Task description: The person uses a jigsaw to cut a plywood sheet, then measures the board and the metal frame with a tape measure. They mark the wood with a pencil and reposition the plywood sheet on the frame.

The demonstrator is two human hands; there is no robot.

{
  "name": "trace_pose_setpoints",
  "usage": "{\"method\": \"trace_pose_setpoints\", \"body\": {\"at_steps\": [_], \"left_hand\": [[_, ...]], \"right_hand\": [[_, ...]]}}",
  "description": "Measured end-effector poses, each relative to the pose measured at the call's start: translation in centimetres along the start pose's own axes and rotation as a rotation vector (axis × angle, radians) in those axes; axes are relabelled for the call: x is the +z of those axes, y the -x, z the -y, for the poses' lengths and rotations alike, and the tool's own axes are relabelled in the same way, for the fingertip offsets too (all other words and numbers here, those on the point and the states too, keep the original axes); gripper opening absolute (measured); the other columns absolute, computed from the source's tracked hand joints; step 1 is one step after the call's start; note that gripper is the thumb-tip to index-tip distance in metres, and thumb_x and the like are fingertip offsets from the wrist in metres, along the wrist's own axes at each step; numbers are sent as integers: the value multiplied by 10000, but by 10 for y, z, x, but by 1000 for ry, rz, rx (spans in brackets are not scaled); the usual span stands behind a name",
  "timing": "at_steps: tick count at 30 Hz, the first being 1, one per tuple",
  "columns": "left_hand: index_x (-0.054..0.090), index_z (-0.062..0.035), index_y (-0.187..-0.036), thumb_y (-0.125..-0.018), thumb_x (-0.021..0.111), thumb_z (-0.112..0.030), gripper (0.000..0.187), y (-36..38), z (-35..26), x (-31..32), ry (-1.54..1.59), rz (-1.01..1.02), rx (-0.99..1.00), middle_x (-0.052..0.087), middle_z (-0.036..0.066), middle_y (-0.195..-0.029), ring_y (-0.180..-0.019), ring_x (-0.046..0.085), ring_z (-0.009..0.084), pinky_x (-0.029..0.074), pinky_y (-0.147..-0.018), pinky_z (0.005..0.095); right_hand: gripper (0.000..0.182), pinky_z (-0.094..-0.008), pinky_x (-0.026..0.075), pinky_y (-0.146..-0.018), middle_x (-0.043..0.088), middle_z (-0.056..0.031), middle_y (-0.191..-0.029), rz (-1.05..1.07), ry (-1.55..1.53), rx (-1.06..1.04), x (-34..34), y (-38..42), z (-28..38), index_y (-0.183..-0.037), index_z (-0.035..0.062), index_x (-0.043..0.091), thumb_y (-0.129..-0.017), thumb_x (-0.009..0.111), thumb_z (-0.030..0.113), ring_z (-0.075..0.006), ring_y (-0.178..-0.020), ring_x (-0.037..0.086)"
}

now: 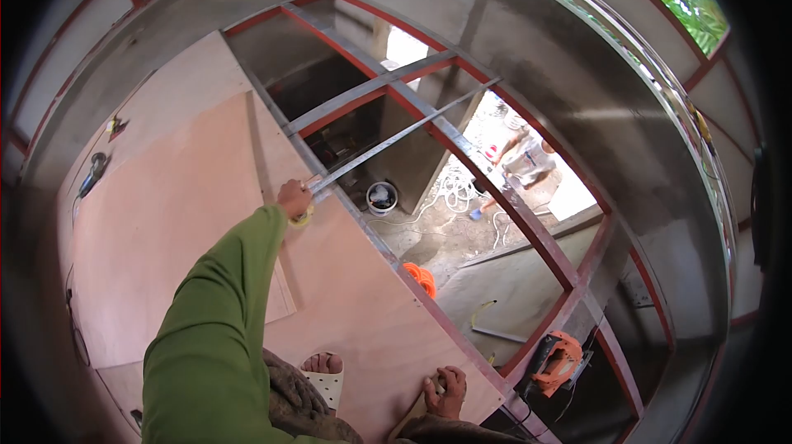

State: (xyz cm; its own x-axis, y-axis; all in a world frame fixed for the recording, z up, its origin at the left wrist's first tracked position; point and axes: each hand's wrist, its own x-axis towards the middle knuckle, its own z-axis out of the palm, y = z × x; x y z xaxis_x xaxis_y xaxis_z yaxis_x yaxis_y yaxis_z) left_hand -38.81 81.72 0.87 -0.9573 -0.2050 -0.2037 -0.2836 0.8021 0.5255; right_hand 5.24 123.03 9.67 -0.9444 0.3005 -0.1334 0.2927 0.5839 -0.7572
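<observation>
My left hand (294,199), at the end of a green sleeve, is closed on one end of a long metal ruler (388,141) at the plywood edge. The ruler spans an opening in the frame, its far end overlapping the outer beam (528,116). Something yellow shows at my wrist. Low in the view, my right hand (445,392) rests with bent fingers beside my right shoe, over the plywood floor (371,312); I cannot tell what it grips. My left foot is in a cream clog (330,386).
An orange jigsaw (559,364) sits on the red frame beams (487,172) at right. Open gaps drop to a lower floor with a bucket (381,198), an orange coil (421,279) and a person (528,159). A loose plywood sheet (173,229) and a power tool (95,172) lie left.
</observation>
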Motion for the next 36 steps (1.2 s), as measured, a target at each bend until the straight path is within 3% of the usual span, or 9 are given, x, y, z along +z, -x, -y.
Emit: {"method": "trace_pose_setpoints", "body": {"at_steps": [12,14,16,18,21,23,36], "left_hand": [[632,33,-1068,-863,624,-259,357,19,-36,-19,-50,1,-114,640,300,-1121,-1063,630,444,519,-922,485],[637,57,-1022,-835,637,-252,361,13,-31,-13,-92,-26,-73,665,297,-1034,-984,651,447,536,-882,478],[636,65,-1014,-837,635,-254,365,10,-27,-8,-104,-34,-74,663,302,-1031,-988,649,449,536,-882,477],[634,73,-1005,-839,633,-257,369,10,-27,-6,-119,-41,-75,660,307,-1028,-992,646,451,536,-882,476],[632,78,-1006,-837,634,-257,375,12,-36,-14,-102,-38,-91,657,316,-1020,-993,645,454,536,-881,477],[639,31,-1082,-848,617,-215,340,14,-43,-19,-131,34,-150,636,301,-1139,-1077,629,443,518,-924,478],[629,19,-1114,-832,632,-193,353,19,-54,-27,-117,42,-176,639,273,-1165,-1099,625,428,516,-936,459]], "right_hand": [[340,-348,474,-741,543,-137,-1083,-45,90,-127,6,-1,-19,-1062,29,636,-768,760,147,-220,-801,540],[338,-348,474,-742,542,-136,-1084,-43,89,-122,6,-1,-17,-1062,29,635,-769,757,146,-220,-801,540],[336,-348,474,-742,542,-135,-1084,-39,87,-117,5,-2,-16,-1062,30,633,-770,755,145,-220,-802,540],[371,-413,445,-847,539,-135,-1117,-1,30,-8,5,0,-16,-1063,44,646,-749,769,200,-266,-892,550],[372,-409,448,-837,537,-134,-1113,-5,31,-14,6,0,-16,-1061,43,641,-747,769,196,-264,-878,550],[370,-406,449,-830,536,-133,-1110,-14,31,-21,5,-1,-12,-1059,43,639,-747,769,193,-263,-871,549],[371,-405,455,-822,540,-135,-1115,1,31,-6,5,0,-17,-1061,53,641,-742,771,192,-269,-878,553]]}}
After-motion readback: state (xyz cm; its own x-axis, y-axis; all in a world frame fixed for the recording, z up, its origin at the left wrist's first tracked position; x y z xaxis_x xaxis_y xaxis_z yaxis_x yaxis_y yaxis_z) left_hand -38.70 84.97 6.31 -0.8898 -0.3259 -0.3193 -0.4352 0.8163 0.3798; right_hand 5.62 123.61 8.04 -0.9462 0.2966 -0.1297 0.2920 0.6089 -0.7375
